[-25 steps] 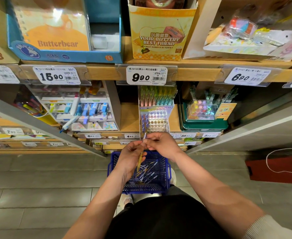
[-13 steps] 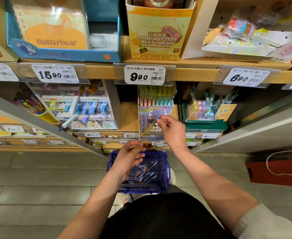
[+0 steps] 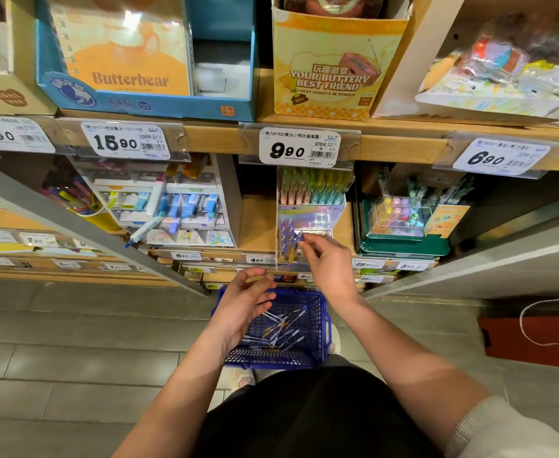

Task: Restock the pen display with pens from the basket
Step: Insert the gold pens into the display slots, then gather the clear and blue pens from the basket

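Since half a second ago the right hand (image 3: 329, 259) has come down to the pen display (image 3: 311, 214), fingertips pinching a purple pen (image 3: 299, 238) in its front compartment beside others; the left hand (image 3: 243, 305) hovers over the blue basket (image 3: 325, 325), fingers loosely curled, holding nothing; loose pens (image 3: 281, 328) lie in the basket.

Blue Butterbear box (image 3: 146, 104) beside a yellow carton (image 3: 331, 77) on the upper shelf (image 3: 222, 137); red bag (image 3: 532, 338) on the floor (image 3: 73, 358).
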A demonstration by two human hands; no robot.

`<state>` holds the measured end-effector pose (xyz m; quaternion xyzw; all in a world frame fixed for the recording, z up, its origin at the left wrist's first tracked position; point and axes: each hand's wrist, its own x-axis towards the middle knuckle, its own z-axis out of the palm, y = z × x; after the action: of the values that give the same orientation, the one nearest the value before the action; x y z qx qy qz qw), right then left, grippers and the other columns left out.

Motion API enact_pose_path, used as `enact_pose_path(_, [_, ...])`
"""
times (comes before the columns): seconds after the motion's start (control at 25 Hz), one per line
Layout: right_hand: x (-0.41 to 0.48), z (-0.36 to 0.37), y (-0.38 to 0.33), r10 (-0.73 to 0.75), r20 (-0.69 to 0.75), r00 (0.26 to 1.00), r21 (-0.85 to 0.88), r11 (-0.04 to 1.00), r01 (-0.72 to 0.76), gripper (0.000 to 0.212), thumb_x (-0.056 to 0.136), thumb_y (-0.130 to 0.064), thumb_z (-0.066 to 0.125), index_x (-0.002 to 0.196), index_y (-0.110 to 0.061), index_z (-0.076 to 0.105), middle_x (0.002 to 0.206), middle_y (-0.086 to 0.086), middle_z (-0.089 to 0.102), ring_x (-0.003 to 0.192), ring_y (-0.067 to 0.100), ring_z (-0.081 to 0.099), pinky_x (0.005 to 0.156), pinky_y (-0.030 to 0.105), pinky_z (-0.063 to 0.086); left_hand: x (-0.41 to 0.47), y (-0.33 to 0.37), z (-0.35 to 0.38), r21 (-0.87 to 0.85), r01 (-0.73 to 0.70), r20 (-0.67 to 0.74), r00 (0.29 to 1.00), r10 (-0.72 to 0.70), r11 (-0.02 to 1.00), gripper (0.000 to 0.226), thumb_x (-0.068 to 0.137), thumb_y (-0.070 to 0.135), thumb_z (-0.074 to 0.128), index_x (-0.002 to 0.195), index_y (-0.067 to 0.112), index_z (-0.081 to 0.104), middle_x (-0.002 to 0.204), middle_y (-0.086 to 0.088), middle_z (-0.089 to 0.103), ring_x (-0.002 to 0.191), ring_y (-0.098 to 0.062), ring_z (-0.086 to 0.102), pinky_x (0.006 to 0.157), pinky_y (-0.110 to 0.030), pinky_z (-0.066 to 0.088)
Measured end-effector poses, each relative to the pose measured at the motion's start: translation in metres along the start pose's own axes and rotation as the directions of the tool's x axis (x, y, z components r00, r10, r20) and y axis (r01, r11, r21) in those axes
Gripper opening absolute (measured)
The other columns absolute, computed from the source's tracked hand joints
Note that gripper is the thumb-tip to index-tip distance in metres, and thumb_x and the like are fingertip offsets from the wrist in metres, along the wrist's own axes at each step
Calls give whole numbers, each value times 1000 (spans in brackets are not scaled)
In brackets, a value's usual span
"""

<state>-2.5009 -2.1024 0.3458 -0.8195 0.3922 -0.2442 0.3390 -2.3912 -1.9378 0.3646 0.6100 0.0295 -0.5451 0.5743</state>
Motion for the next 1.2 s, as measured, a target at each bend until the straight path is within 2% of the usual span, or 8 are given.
enact_pose_path(0.12, [0, 0, 0, 3, -38, 999, 8, 1000, -3, 20, 93, -14, 72, 112, -9, 75, 100, 1, 76, 83, 3, 67, 81, -1, 44, 1, 2, 0, 0, 8, 2, 1000, -8, 1000, 24, 94, 21, 70, 117, 18, 63, 103, -8, 77, 79, -14, 70, 74, -27, 57])
enact_pose_path(0.4, [1, 11, -1, 57, 138, 989, -51, 997, -51, 20, 94, -15, 70, 112, -8, 75, 100, 4, 77, 87, 12, 71, 87, 25, 57, 0, 7, 1, -3, 18, 14, 1000, -18, 1000, 23, 95, 20, 69, 117, 17, 63, 101, -7, 77, 81, -17, 70, 76, -28, 56])
enact_pose_path(0.52, [6, 14, 0, 110, 235, 966, -139, 987, -78, 11, 96, -15, 67, 101, -11, 76, 87, 0, 75, 70, 11, 65, 77, 29, 57, 0, 10, 2, 0, 23, 12, 1000, -23, 1000, 24, 96, 19, 68, 120, 16, 62, 101, -8, 76, 81, -17, 69, 76, -28, 55])
enact_pose_path(0.6, [9, 16, 0, 147, 266, 953, -196, 976, -96, 11, 97, -17, 65, 93, -13, 75, 78, -1, 72, 60, 10, 59, 68, 29, 55, -1, 12, 2, 3, 29, 12, 999, -30, 1000, 25, 97, 19, 67, 120, 15, 61, 101, -9, 75, 81, -18, 69, 76, -28, 55])
enact_pose_path(0.72, [10, 20, 1, 205, 289, 935, -232, 963, -139, 13, 98, -17, 63, 100, -15, 75, 84, -1, 74, 59, 7, 56, 59, 16, 44, -4, 14, 0, 11, 41, 14, 999, -41, 999, 24, 98, 19, 66, 121, 14, 61, 104, -11, 74, 81, -18, 68, 76, -28, 54])
enact_pose_path(0.96, [11, 24, 5, 335, 283, 899, -223, 934, -277, 12, 97, -21, 65, 102, -16, 74, 92, 2, 75, 74, 14, 66, 76, 25, 56, -12, 16, -8, 21, 46, 19, 999, -47, 999, 18, 99, 18, 63, 117, 13, 61, 99, -9, 73, 80, -19, 67, 75, -30, 52])
enact_pose_path(1.04, [9, 22, 6, 374, 260, 891, -218, 921, -323, 15, 96, -21, 67, 109, -15, 73, 101, 2, 75, 86, 15, 69, 85, 25, 55, -15, 17, -10, 18, 48, 26, 998, -49, 999, 12, 100, 18, 61, 112, 15, 63, 96, -9, 74, 78, -19, 67, 75, -30, 52])
enact_pose_path(1.2, [-2, 12, 0, 463, 201, 863, -95, 886, -454, 18, 96, -23, 65, 111, -16, 71, 107, 2, 74, 91, 15, 68, 85, 21, 51, -20, 18, -18, 13, 12, 68, 998, -13, 1000, 15, 102, 23, 58, 113, 15, 63, 90, -6, 76, 74, -17, 70, 73, -29, 54])
